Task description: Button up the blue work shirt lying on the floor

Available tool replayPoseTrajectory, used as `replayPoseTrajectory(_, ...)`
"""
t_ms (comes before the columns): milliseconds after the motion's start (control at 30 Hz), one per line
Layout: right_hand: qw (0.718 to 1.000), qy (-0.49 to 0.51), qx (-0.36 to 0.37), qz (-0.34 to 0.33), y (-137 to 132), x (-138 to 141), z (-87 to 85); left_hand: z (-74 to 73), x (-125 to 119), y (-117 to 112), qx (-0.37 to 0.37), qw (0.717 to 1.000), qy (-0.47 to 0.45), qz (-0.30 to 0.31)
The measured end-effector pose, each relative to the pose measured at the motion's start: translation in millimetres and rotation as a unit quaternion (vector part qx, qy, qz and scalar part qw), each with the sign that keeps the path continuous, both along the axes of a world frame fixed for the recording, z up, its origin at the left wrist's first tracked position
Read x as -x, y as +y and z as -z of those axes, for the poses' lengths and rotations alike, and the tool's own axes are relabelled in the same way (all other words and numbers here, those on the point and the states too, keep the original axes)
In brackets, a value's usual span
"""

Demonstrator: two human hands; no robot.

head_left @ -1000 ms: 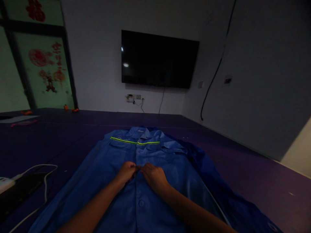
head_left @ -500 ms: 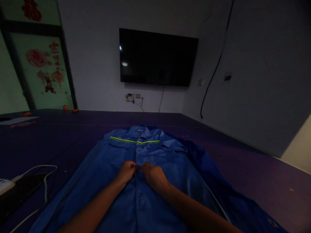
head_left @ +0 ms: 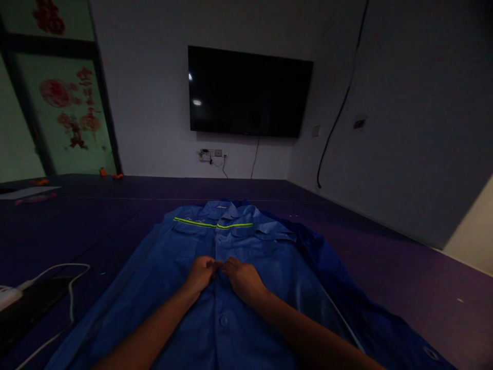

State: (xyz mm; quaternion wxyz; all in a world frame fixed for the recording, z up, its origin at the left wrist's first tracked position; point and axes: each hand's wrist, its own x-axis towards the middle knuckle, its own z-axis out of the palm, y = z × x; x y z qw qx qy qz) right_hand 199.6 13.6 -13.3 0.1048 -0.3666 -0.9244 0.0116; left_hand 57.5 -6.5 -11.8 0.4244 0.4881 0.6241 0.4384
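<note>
A blue work shirt (head_left: 192,308) with a yellow-green stripe across the chest lies spread face up, collar away from me. My left hand (head_left: 202,272) pinches the front placket at mid-chest from the left. From the right, my right hand (head_left: 242,277) grips the same placket, its fingertips close to those of the left. Whatever small part sits between the fingertips is hidden. Lower on the placket a button (head_left: 224,320) shows. Under the shirt's right side lies a darker blue garment (head_left: 327,262).
Purple flooring (head_left: 115,221) surrounds the shirt. At left, a white power strip (head_left: 10,297) with a white cable (head_left: 72,293) rests on a dark object. A television (head_left: 250,92) hangs on the far wall, and a black cable (head_left: 339,113) dangles at right. Small orange items (head_left: 117,176) lie near the door.
Both hands stay at the same spot on the placket, with hardly any finger movement visible. The view has shifted very slightly.
</note>
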Motion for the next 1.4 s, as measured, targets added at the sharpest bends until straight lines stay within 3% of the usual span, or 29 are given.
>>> replayPoseTrajectory(867,0.999,0.008,0.031,0.021,0.3,4.1,-1.5,5.5,-1.0,1.3,-0.024,0.999,0.027,-0.006)
replayPoseTrajectory(1233,0.994,0.055,0.016,0.09,-5.3,1.9,-3.3,1.7,-0.6,-1.2,0.004,1.0,0.008,0.005)
replayPoseTrajectory(1400,0.986,0.118,0.044,0.108,-6.1,-1.0,-6.0,-2.0,-2.0,-2.5,-0.006,1.0,0.014,0.012)
